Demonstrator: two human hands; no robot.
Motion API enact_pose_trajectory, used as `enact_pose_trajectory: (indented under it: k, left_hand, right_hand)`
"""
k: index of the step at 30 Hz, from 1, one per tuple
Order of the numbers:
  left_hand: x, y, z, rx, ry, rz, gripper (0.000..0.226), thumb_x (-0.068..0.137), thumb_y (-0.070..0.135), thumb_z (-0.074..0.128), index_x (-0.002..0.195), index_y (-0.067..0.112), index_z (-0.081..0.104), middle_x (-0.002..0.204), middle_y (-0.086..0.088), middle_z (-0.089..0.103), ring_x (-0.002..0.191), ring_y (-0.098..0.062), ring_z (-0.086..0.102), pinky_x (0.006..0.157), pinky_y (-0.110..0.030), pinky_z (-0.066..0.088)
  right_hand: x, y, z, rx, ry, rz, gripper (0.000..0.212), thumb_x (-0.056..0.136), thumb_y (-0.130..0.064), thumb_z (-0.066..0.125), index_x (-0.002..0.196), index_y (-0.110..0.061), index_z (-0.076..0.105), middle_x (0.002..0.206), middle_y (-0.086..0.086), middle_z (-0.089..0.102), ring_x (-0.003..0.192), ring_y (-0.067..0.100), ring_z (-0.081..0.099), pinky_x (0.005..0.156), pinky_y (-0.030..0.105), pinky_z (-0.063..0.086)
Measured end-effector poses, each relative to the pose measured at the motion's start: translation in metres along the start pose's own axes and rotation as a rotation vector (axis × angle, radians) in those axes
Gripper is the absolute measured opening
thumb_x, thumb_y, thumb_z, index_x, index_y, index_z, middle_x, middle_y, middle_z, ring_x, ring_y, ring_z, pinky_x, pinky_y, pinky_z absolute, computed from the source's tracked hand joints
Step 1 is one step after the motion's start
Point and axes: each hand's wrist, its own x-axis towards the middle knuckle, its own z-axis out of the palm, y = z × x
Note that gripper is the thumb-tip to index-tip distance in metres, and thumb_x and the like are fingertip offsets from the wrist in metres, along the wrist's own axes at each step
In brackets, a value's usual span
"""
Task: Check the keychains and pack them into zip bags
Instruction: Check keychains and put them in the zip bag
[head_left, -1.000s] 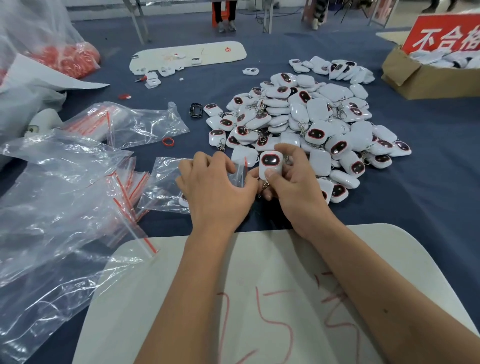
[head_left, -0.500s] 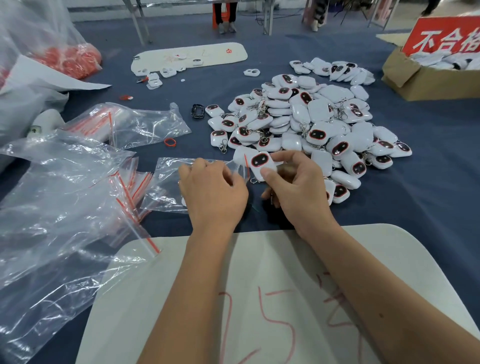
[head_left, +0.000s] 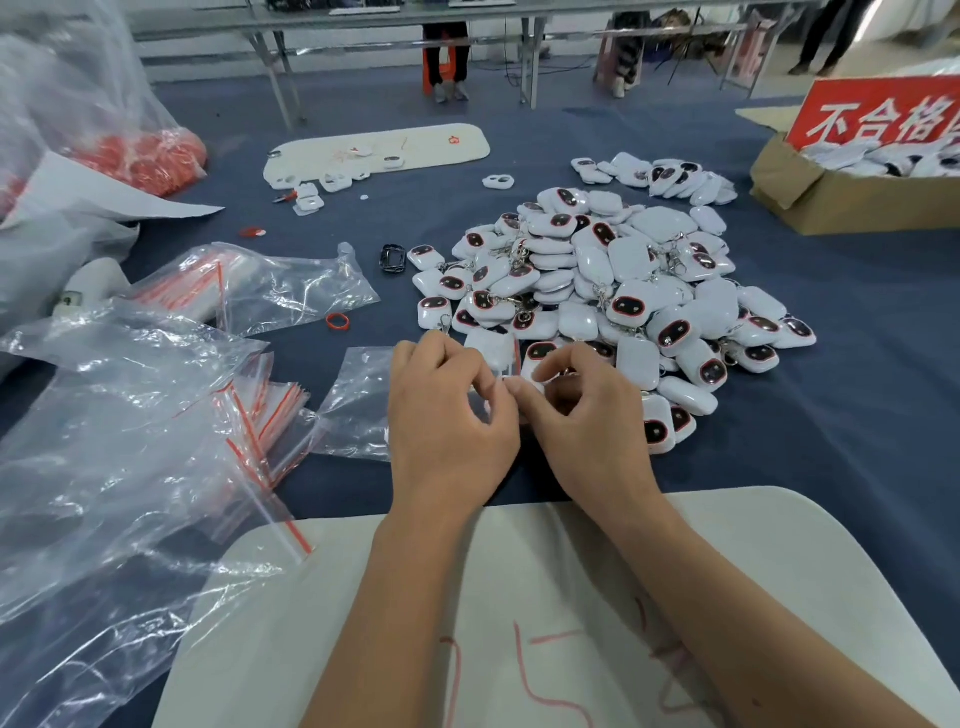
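A heap of white keychains (head_left: 613, 280) with dark red-rimmed faces lies on the blue table cover ahead of me. My left hand (head_left: 447, 415) pinches the edge of a small clear zip bag (head_left: 493, 358) with a red seal line. My right hand (head_left: 582, 410) pinches one white keychain (head_left: 537, 358) right at the bag's mouth, its dark face up and its lower part hidden behind my fingers. More clear zip bags (head_left: 358, 405) lie flat under and left of my left hand.
Large crumpled plastic bags with stacks of red-striped zip bags (head_left: 156, 415) fill the left side. A white board with red marks (head_left: 519, 597) lies under my forearms. A cardboard box (head_left: 810, 192) with a red sign stands far right. A second white board (head_left: 374, 150) lies farther back.
My right hand has carried the keychain left and down to the bag's mouth. My left hand has lifted the zip bag's edge, and both hands have closed in together.
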Motion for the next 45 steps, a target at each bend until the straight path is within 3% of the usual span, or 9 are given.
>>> enact_pose_trajectory:
  k: [5, 9, 14, 19, 22, 25, 30, 35, 45]
  left_hand:
    - [0.001, 0.0, 0.0, -0.044, -0.002, -0.044, 0.029, 0.086, 0.015, 0.073, 0.065, 0.013, 0.054, 0.085, 0.003, 0.052, 0.089, -0.023, 0.048, 0.077, -0.021, 0.033]
    - [0.004, -0.005, -0.005, -0.08, 0.075, -0.084, 0.024, 0.082, 0.009, 0.071, 0.065, 0.011, 0.054, 0.084, -0.002, 0.053, 0.085, -0.025, 0.05, 0.075, -0.028, 0.033]
    - [0.002, -0.001, -0.002, -0.132, 0.078, -0.033, 0.024, 0.083, 0.013, 0.069, 0.065, 0.01, 0.054, 0.084, 0.0, 0.052, 0.085, -0.023, 0.051, 0.077, -0.03, 0.038]
    - [-0.001, 0.003, 0.0, -0.198, 0.098, 0.042, 0.021, 0.083, 0.012, 0.067, 0.066, 0.009, 0.054, 0.085, 0.004, 0.05, 0.084, -0.019, 0.05, 0.076, -0.025, 0.037]
    - [-0.001, 0.001, -0.001, -0.216, 0.129, 0.015, 0.021, 0.084, 0.013, 0.066, 0.067, 0.007, 0.054, 0.084, 0.003, 0.05, 0.082, -0.019, 0.05, 0.076, -0.024, 0.037]
    - [0.0, -0.001, 0.0, -0.244, 0.162, -0.035, 0.024, 0.085, 0.012, 0.067, 0.067, 0.007, 0.054, 0.083, 0.001, 0.049, 0.075, -0.012, 0.048, 0.07, -0.017, 0.035]
    - [0.0, 0.001, 0.003, -0.259, 0.202, -0.054, 0.026, 0.085, 0.006, 0.071, 0.065, 0.007, 0.054, 0.084, -0.003, 0.05, 0.069, -0.009, 0.049, 0.064, -0.012, 0.036]
    - [0.0, 0.002, 0.003, -0.236, 0.213, -0.045, 0.029, 0.084, 0.003, 0.074, 0.063, 0.007, 0.055, 0.083, -0.005, 0.052, 0.068, 0.0, 0.053, 0.065, -0.006, 0.037]
    - [0.0, -0.001, 0.005, -0.175, 0.229, -0.1, 0.028, 0.084, 0.004, 0.075, 0.063, 0.007, 0.056, 0.085, -0.005, 0.052, 0.067, 0.005, 0.052, 0.065, -0.006, 0.037]
  right_hand:
    - [-0.002, -0.004, -0.002, 0.104, -0.05, -0.067, 0.006, 0.096, -0.031, 0.075, 0.095, -0.025, 0.074, 0.067, -0.01, 0.069, 0.063, 0.008, 0.065, 0.065, 0.021, 0.049]
    - [-0.004, -0.004, -0.002, 0.153, -0.095, -0.134, 0.02, 0.094, -0.024, 0.073, 0.113, -0.019, 0.073, 0.076, -0.009, 0.071, 0.067, 0.016, 0.063, 0.068, 0.032, 0.053]
    - [-0.004, -0.002, -0.003, 0.147, -0.084, -0.147, 0.011, 0.091, -0.008, 0.077, 0.1, -0.015, 0.075, 0.083, -0.01, 0.075, 0.076, 0.012, 0.07, 0.072, 0.025, 0.053]
    - [-0.004, -0.008, -0.005, 0.12, -0.314, -0.196, 0.037, 0.097, 0.005, 0.057, 0.09, -0.029, 0.068, 0.066, -0.013, 0.057, 0.062, 0.004, 0.049, 0.061, 0.023, 0.041]
    - [-0.004, -0.012, -0.006, 0.174, -0.474, -0.165, 0.033, 0.1, 0.009, 0.047, 0.096, -0.018, 0.066, 0.064, -0.002, 0.055, 0.058, 0.009, 0.048, 0.057, 0.028, 0.045]
    - [-0.004, -0.009, -0.004, 0.046, -0.37, -0.176, 0.034, 0.095, 0.004, 0.061, 0.116, -0.02, 0.072, 0.058, -0.014, 0.052, 0.054, 0.01, 0.046, 0.058, 0.026, 0.044]
    - [-0.003, -0.008, 0.0, -0.026, -0.158, -0.078, 0.025, 0.09, -0.018, 0.08, 0.112, -0.015, 0.069, 0.096, -0.005, 0.068, 0.065, 0.012, 0.063, 0.065, 0.016, 0.048]
    - [-0.003, -0.008, -0.002, 0.14, -0.274, 0.01, 0.027, 0.093, -0.009, 0.074, 0.117, -0.015, 0.063, 0.076, 0.0, 0.075, 0.064, 0.018, 0.068, 0.067, 0.033, 0.057]
    - [-0.005, -0.006, 0.0, 0.105, 0.082, -0.213, 0.009, 0.088, -0.007, 0.08, 0.094, -0.012, 0.076, 0.082, -0.01, 0.074, 0.076, 0.008, 0.071, 0.073, 0.025, 0.058]
